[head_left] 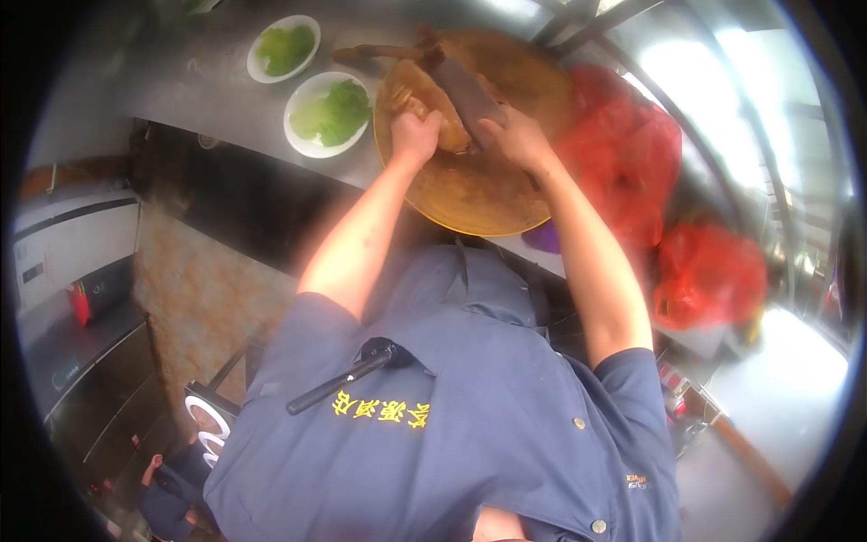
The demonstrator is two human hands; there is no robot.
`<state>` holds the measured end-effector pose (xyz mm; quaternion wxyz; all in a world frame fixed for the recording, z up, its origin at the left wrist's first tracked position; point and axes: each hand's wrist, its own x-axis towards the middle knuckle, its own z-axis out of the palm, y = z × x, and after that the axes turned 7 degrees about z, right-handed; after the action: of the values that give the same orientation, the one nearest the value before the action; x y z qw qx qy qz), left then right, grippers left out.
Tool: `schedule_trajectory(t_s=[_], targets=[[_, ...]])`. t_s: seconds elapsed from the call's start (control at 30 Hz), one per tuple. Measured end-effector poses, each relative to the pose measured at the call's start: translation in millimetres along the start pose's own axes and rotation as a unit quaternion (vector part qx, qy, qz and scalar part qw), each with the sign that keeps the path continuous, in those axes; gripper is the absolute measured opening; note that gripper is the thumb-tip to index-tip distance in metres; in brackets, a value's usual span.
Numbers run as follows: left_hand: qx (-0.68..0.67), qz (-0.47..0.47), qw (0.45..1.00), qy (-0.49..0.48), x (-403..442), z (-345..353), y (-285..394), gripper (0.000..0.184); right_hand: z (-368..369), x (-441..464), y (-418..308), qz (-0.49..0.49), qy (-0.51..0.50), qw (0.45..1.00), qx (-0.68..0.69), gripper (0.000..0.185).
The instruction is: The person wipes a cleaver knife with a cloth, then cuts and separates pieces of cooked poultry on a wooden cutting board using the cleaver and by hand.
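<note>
On a round wooden chopping board (pixel 479 203) lies a piece of glossy brown meat (pixel 423 95). My left hand (pixel 416 137) is closed on the meat at its lower left side. Just to the right, my right hand (pixel 519 137) is closed on a wide dark cleaver (pixel 465 95), whose blade slants beside the meat. Two white bowls with green lettuce stand left of the board: the nearer bowl (pixel 298 137) almost at its edge, the farther bowl (pixel 256 63) up and to the left.
Red plastic bags (pixel 623 135) lie right of the board, with another red bag (pixel 709 275) lower down. A metal counter (pixel 208 99) runs under the bowls. At the lower left another person (pixel 172 497) is partly visible.
</note>
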<state>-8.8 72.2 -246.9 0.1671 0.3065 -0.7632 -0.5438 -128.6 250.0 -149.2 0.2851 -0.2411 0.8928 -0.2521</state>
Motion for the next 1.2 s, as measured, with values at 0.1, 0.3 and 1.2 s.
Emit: schedule_trajectory(t_s=[0.1,0.3,1.2], targets=[[0.029,0.019,0.999,-0.033,12,-5,19,0.038,6,-26,-10,0.008,0.072,0.997,0.029,0.046],[0.025,0.025,0.999,-0.020,13,-7,36,0.048,-15,-106,-43,0.049,0.146,0.986,-0.071,0.027],[-0.053,0.027,0.995,-0.075,8,-4,-7,0.051,-19,-141,-69,-0.090,0.352,0.929,0.067,0.016]])
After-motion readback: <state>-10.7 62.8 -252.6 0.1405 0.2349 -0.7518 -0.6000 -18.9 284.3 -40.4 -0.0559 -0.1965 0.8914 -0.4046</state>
